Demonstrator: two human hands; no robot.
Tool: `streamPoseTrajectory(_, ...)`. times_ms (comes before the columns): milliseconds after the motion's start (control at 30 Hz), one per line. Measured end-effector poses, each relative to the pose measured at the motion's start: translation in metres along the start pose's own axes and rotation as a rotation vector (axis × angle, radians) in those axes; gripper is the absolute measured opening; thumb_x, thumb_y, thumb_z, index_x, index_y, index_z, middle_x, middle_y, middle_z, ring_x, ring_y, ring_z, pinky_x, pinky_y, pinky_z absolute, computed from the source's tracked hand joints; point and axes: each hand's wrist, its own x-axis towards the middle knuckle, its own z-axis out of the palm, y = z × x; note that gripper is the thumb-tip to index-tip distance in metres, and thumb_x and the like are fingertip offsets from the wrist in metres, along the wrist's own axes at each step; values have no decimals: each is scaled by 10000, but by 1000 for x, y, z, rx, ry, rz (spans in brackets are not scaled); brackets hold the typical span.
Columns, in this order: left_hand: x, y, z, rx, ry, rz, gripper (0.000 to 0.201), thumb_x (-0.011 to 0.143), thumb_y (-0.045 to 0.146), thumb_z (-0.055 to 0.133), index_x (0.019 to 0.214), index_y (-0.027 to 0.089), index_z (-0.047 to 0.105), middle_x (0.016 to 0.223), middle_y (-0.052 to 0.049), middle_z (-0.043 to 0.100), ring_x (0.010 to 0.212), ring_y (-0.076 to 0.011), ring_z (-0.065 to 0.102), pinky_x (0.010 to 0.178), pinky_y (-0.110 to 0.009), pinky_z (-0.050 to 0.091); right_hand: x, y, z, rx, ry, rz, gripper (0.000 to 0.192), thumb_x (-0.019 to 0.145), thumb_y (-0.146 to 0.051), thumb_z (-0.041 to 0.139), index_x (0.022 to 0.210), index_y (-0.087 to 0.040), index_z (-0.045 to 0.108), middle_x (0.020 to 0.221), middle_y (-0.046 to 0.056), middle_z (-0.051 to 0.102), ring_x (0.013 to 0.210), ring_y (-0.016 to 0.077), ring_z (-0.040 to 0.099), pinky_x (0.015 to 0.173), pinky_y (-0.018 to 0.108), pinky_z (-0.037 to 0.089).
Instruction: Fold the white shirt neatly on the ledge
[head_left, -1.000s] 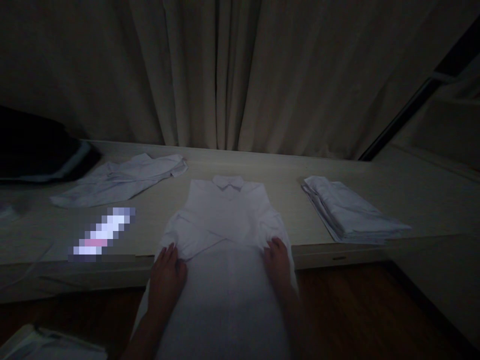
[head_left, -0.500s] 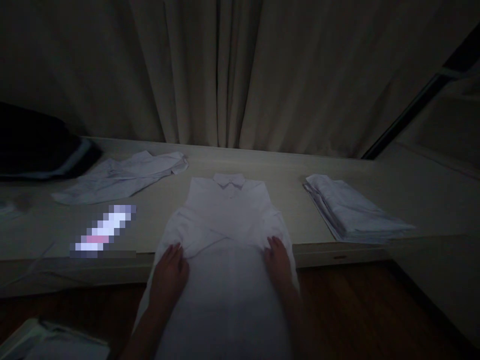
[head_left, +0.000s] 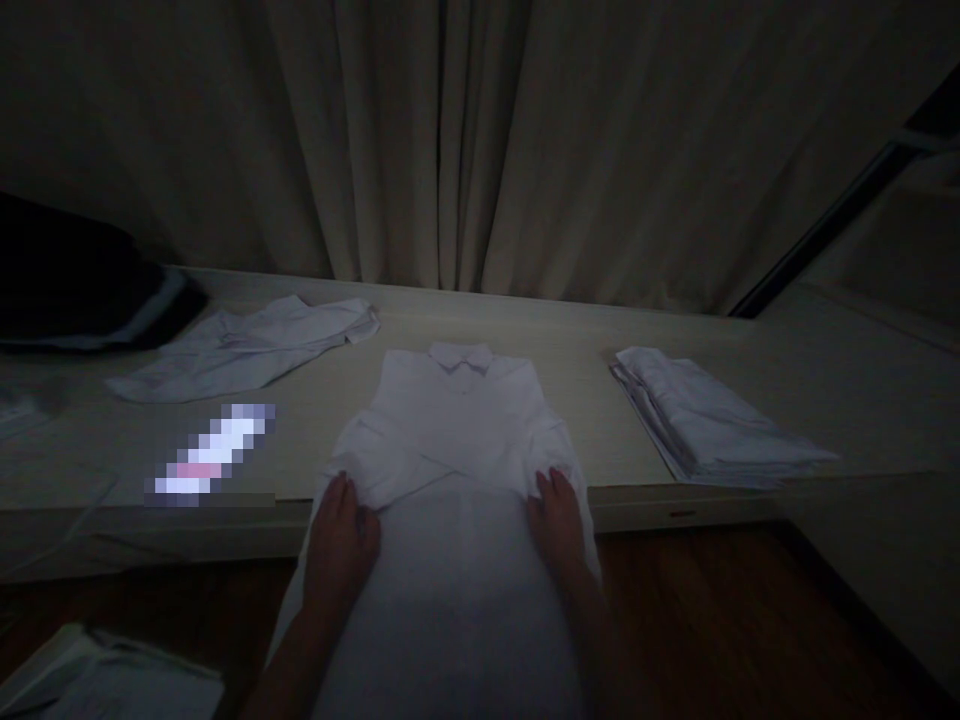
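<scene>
Fingers of both hands lie flat and spread, gripping nothing: the left hand (head_left: 339, 535) and right hand (head_left: 556, 520) press on a white collared shirt (head_left: 457, 440) at the platform's (head_left: 570, 400) front edge, its hem hanging over. A folded shirt stack (head_left: 705, 415) sits toward the right end, a crumpled shirt (head_left: 255, 345) near the back left.

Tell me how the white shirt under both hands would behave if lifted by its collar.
The white shirt would probably go floppy: its hem already droops over the ledge. The crossed sleeves would likely fall open. It looks thin and light, creasing under the left hand and right hand.
</scene>
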Motion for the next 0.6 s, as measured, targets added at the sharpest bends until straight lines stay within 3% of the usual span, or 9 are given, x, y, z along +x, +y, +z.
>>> streamPoseTrajectory(67, -1, 1, 0, -24, 64, -27, 622, 877, 325, 350, 1361, -67, 349, 1472, -282, 319, 1382, -345, 302, 1126, -485, 337, 0, 1, 2, -5, 32, -15, 471, 813, -232, 494, 1267, -112, 521, 1422, 212, 412, 1357, 332, 333, 1083, 539, 353)
streamPoseTrajectory(100, -2, 1, 1, -29, 56, -24, 615, 879, 326, 344, 1361, -57, 355, 1470, -277, 327, 1382, -339, 305, 1122, -484, 346, 0, 2, 2, 6, 74, -12, 490, 812, -237, 498, 1287, -115, 499, 1455, 208, 366, 1376, 334, 298, 1085, 545, 348)
streamPoseTrajectory(167, -3, 0, 3, -20, -21, -3, 544, 880, 306, 317, 1310, 3, 457, 1401, -237, 453, 1342, -314, 386, 1106, -474, 376, -1, 2, 1, 38, 126, -2, 498, 821, -255, 493, 1299, -113, 480, 1472, 207, 337, 1385, 327, 283, 1079, 545, 360)
streamPoseTrajectory(233, -4, -2, 7, -3, -63, -8, 510, 879, 288, 304, 1281, 43, 499, 1353, -208, 517, 1317, -295, 428, 1105, -466, 381, -1, 1, 0, 47, 87, -7, 440, 830, -257, 480, 1245, -117, 531, 1413, 206, 423, 1351, 319, 348, 1069, 537, 377)
streamPoseTrajectory(300, -3, -6, 10, -3, -7, -27, 558, 872, 305, 335, 1342, 17, 418, 1431, -228, 421, 1359, -308, 363, 1115, -474, 364, -1, -1, -2, 35, 32, -4, 414, 828, -249, 480, 1214, -121, 559, 1380, 205, 460, 1330, 321, 378, 1068, 525, 383)
streamPoseTrajectory(400, -3, -12, 13, -7, 73, -20, 661, 863, 330, 375, 1401, -40, 278, 1517, -268, 232, 1409, -341, 246, 1110, -504, 359, 0, -2, -4, 30, 87, 42, 545, 810, -255, 506, 1329, -99, 448, 1479, 213, 319, 1384, 338, 280, 1084, 522, 361)
streamPoseTrajectory(467, -4, -13, 15, 3, 9, 20, 593, 870, 304, 353, 1364, -25, 365, 1480, -259, 327, 1393, -334, 289, 1104, -502, 369, 0, -1, -3, 27, 91, 31, 556, 817, -252, 491, 1343, -84, 427, 1454, 219, 361, 1370, 327, 309, 1081, 512, 369)
streamPoseTrajectory(533, -5, -12, 16, 31, -81, 49, 520, 877, 273, 320, 1283, -10, 481, 1394, -248, 460, 1359, -329, 357, 1109, -495, 364, 0, 1, 0, -8, 34, -14, 469, 824, -237, 475, 1269, -92, 513, 1357, 209, 483, 1314, 313, 398, 1069, 502, 384)
streamPoseTrajectory(600, -5, -9, 15, 50, -115, 44, 502, 878, 260, 309, 1249, -7, 517, 1353, -241, 507, 1335, -327, 395, 1110, -487, 367, 0, 2, 2, -49, -2, -41, 409, 820, -227, 479, 1199, -105, 573, 1303, 200, 533, 1272, 309, 445, 1056, 495, 400)
